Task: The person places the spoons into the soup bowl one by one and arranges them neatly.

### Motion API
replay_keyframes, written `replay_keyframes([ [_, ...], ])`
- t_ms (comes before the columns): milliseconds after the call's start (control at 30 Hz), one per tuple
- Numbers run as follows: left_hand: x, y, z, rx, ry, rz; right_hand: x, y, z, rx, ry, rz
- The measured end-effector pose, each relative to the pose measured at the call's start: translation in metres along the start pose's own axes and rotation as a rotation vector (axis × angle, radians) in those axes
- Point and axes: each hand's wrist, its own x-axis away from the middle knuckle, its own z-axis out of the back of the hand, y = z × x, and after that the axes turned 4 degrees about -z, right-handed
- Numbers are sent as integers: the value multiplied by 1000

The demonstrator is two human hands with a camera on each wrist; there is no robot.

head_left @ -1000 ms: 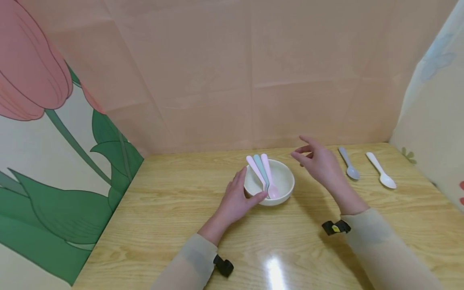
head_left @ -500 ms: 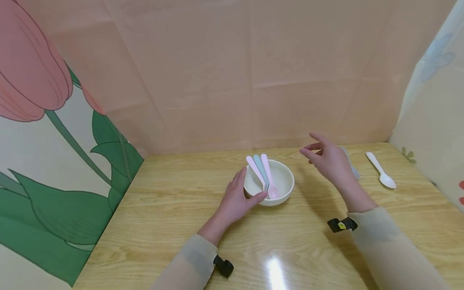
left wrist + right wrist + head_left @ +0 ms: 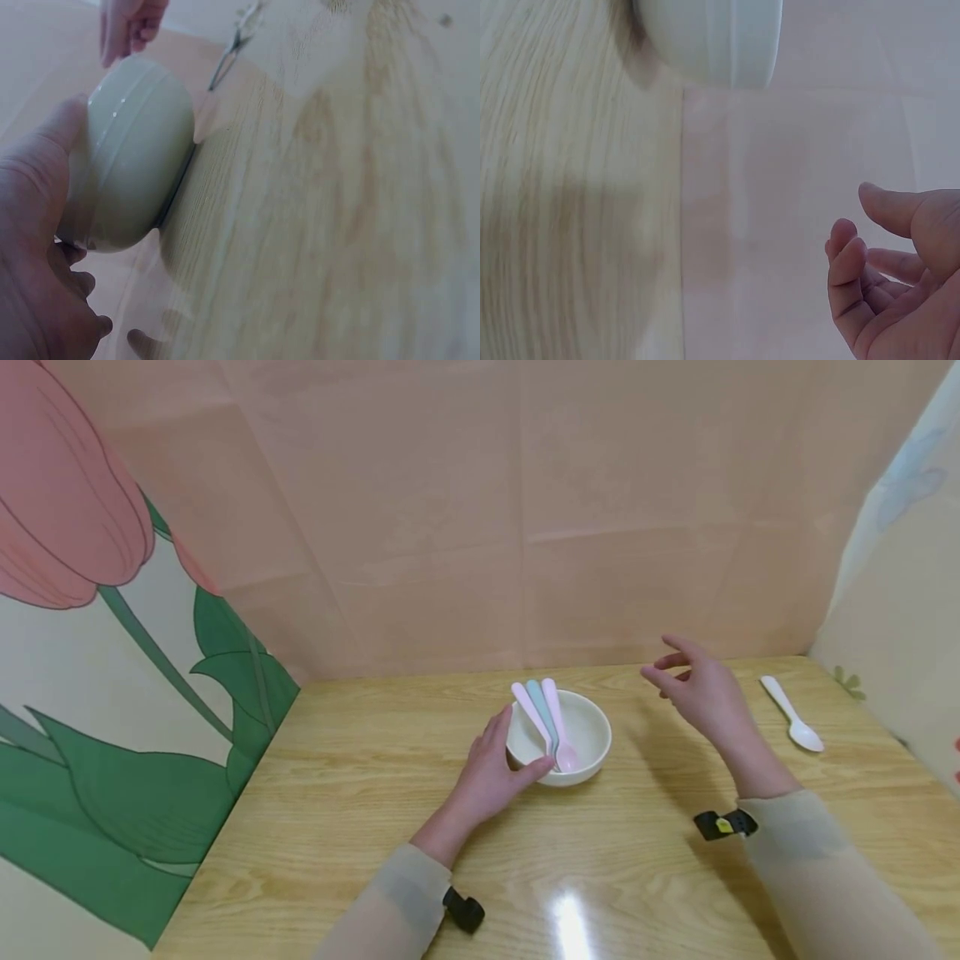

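The white bowl [image 3: 561, 739] stands in the middle of the frame on the wooden table [image 3: 360, 827], with three pastel spoons [image 3: 546, 718] inside. The left hand [image 3: 491, 772] grasps its left side, thumb on the rim. To the right, the right hand [image 3: 701, 693] hovers, fingers loose and released, holding nothing. A white spoon [image 3: 793, 723] lies at the far right

Even soft light, head view sharp; overhead glare on the table [image 3: 567, 920] near its front edge. My wrist views are washed-out and blurry.
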Motion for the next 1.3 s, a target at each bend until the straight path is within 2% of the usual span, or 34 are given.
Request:
replay_keyframes([
  [667,-2,1,0,4,0,-2,-9,43,29,15,33,-60],
  [1100,-1,-2,0,1,0,13,-14,66,35,2,45,-130],
  [1300,-1,-1,-1,2,0,4,-12,74,33,-20,50,-125],
])
